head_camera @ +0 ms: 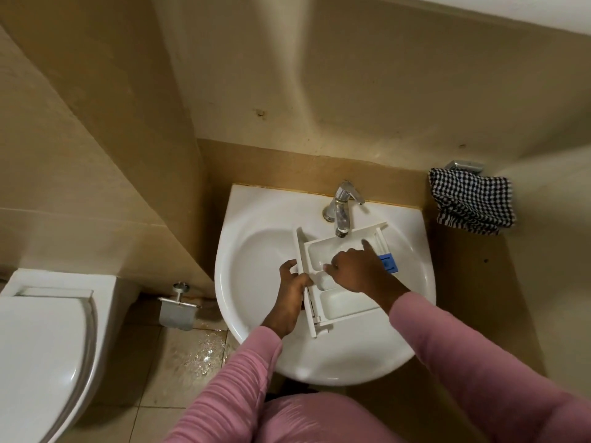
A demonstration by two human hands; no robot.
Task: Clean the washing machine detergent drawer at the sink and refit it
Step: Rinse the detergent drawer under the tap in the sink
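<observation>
As left hand (292,294) grips drawer (339,303) over sink (256,251), right hand (358,270) inside

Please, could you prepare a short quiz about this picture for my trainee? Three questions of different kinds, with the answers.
1. True or false: the far end of the detergent drawer is below the tap.
2. What hangs right of the sink? A checked cloth; B brush; C mirror.
3. Fill in: the ___ hand has its grip on the drawer's side wall.
Key: 1 true; 2 A; 3 left hand.
</observation>
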